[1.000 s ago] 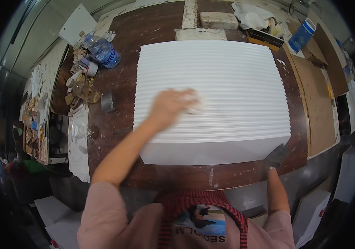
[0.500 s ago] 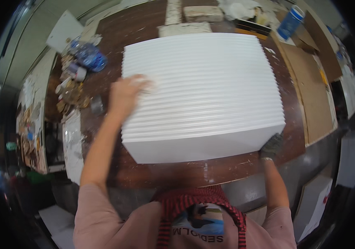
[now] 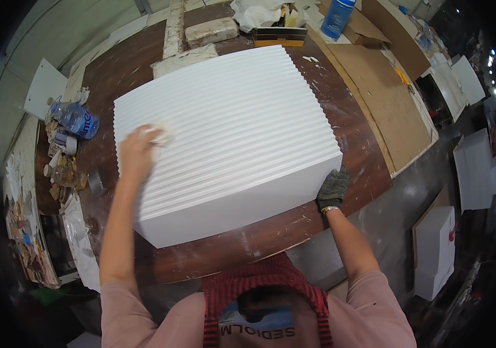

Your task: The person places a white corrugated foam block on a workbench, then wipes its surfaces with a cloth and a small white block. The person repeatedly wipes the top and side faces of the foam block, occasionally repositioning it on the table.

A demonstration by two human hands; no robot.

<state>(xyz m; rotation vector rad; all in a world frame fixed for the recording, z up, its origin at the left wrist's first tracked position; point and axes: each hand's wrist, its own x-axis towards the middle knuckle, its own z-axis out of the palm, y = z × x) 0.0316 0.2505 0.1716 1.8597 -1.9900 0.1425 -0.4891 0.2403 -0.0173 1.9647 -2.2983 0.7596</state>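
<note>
A large white block with a ribbed top [image 3: 230,127] lies on the brown table. My bare left hand [image 3: 138,152] is over its left part, fingers closed round a small pale wad [image 3: 164,134], like a cloth or tissue. The wad is blurred and rests against the ridges. My right hand [image 3: 333,188], in a dark grey knitted glove, is against the near right corner of the block. Its fingers are partly hidden behind that corner, so their grip does not show.
Along the table's left edge stand a clear blue-labelled bottle [image 3: 77,118] and a yellowish bottle [image 3: 62,175]. Behind the block lie a pale brick-like piece [image 3: 211,32] and a small dark box [image 3: 280,37]. A blue bottle [image 3: 337,20] stands far right, near a cardboard sheet [image 3: 370,95].
The view has turned, so the block now appears farther left and tilted. My left hand with the wad has moved nearer to me along the ridges. My right hand remains at the corner.
</note>
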